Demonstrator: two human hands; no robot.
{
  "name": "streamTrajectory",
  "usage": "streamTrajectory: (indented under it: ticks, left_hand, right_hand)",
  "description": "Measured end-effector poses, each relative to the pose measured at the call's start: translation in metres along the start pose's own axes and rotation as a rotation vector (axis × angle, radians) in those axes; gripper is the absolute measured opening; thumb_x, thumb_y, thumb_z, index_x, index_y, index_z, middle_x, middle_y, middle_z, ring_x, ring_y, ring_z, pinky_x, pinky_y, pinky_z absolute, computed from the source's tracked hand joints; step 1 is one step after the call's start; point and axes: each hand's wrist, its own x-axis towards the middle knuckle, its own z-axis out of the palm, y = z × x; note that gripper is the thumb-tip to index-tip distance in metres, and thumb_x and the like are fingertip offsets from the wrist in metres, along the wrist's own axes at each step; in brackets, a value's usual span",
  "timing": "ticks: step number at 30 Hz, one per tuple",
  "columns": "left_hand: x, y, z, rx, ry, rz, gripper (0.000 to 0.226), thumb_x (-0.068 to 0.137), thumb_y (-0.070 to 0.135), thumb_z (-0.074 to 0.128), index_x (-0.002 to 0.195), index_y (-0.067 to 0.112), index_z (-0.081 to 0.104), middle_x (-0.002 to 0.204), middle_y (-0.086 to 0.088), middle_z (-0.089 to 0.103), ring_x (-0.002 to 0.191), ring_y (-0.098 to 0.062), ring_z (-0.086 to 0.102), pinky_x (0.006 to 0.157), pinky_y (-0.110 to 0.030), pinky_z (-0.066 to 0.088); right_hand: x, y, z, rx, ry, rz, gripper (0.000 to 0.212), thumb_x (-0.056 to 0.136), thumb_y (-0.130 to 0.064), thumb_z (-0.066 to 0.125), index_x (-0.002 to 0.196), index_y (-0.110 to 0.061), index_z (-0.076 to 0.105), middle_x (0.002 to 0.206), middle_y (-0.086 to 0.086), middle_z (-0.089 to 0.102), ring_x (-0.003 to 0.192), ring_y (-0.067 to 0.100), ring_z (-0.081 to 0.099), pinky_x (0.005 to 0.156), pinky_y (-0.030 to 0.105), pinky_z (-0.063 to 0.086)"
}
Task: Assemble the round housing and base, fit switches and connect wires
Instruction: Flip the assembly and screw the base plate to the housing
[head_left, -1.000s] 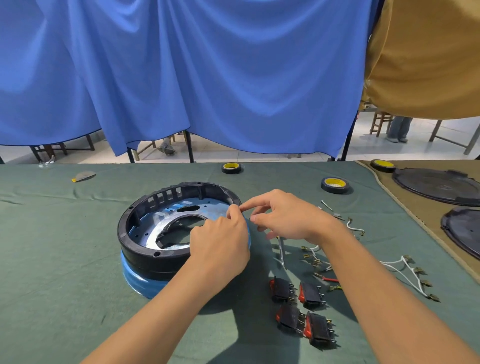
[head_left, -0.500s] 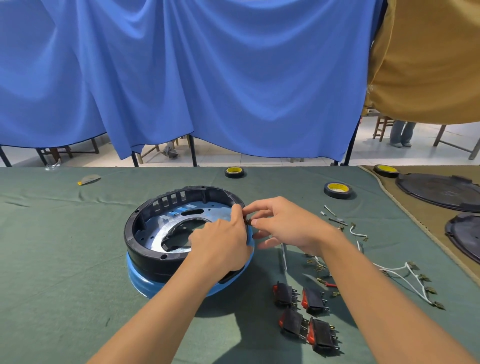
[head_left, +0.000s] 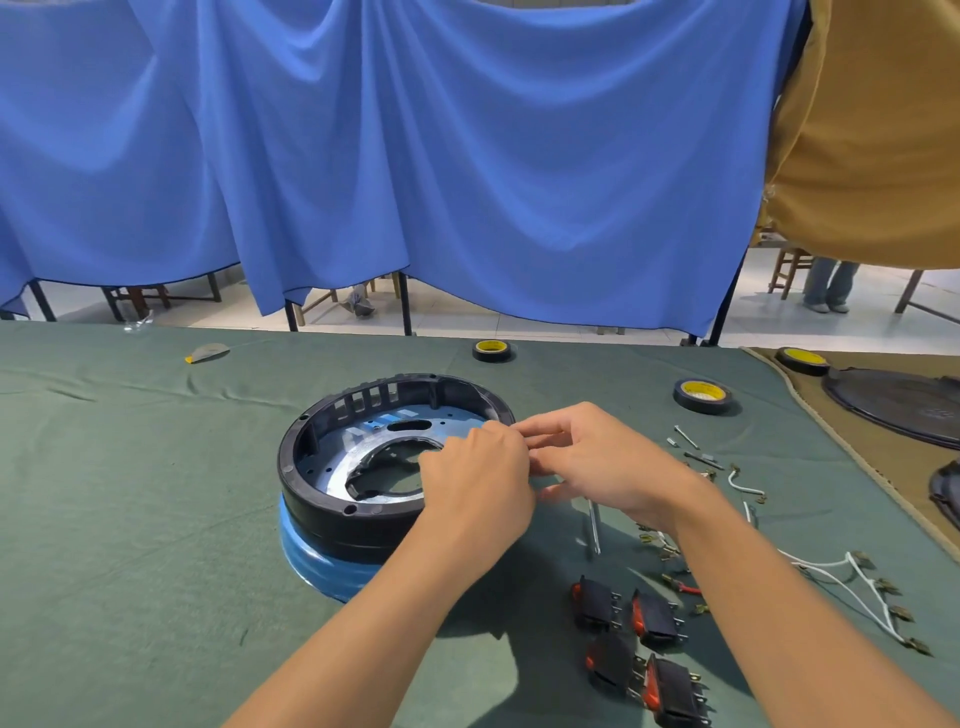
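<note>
Fingertips of both hands meet at one spot on the rim of the black round plastic housing, which sits on the blue round base. The left hand lies knuckles-up over the stretch of rim nearest it, fingers curled down. The right hand comes in from the opposite side, thumb and forefinger drawn together right against the left's fingertips. I cannot tell whether either pinches a small part or the rim itself, because the back of the left hand hides the contact. The housing's open bowl lies to the left of both hands. The black rocker switches with red faces lie back toward the person, just beside the right forearm. The white wires with brass terminals lie farther out to its right. So the right hand looks the nearer one to fetch a switch, with the left steadying the housing.
</note>
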Motion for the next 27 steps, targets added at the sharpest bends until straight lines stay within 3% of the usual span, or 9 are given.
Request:
streamTrajectory:
  ticks: [5, 15, 22, 27]
  left_hand:
    - [0.005, 0.006, -0.004, -0.020, -0.029, -0.016, 0.035, 0.096, 0.014, 0.058, 0.129, 0.005, 0.051, 0.122, -0.012, 0.056, 0.114, -0.033, 0.056, 0.084, -0.039, 0.046]
    - [0.016, 0.008, 0.001, -0.034, -0.033, 0.029, 0.034, 0.097, 0.013, 0.058, 0.131, 0.006, 0.055, 0.128, -0.013, 0.055, 0.116, -0.033, 0.056, 0.093, -0.041, 0.048]
    - [0.018, 0.009, 0.007, -0.020, 0.003, 0.069, 0.027, 0.096, 0.009, 0.053, 0.122, 0.004, 0.059, 0.123, -0.015, 0.056, 0.112, -0.032, 0.057, 0.082, -0.035, 0.042]
    - [0.017, 0.014, 0.010, -0.045, 0.011, 0.046, 0.028, 0.096, 0.006, 0.052, 0.124, 0.005, 0.058, 0.124, -0.014, 0.057, 0.114, -0.031, 0.056, 0.078, -0.033, 0.037]
  right_hand:
    - [0.000, -0.001, 0.002, 0.004, 0.011, -0.041, 0.048, 0.091, 0.007, 0.044, 0.109, -0.026, 0.074, 0.098, -0.007, 0.075, 0.098, 0.012, 0.069, 0.084, 0.033, 0.058]
    - [0.001, 0.001, 0.003, -0.055, 0.061, -0.067, 0.050, 0.088, 0.005, 0.046, 0.111, -0.030, 0.073, 0.098, -0.009, 0.075, 0.099, 0.012, 0.069, 0.091, 0.040, 0.055]
    - [0.001, 0.001, 0.003, -0.084, 0.080, -0.084, 0.053, 0.082, 0.006, 0.043, 0.101, -0.031, 0.076, 0.091, -0.004, 0.076, 0.094, 0.020, 0.070, 0.089, 0.045, 0.055]
    - [0.002, 0.004, 0.002, -0.103, 0.084, -0.069, 0.056, 0.081, 0.009, 0.042, 0.102, -0.030, 0.076, 0.089, -0.007, 0.076, 0.092, 0.015, 0.070, 0.087, 0.044, 0.056]
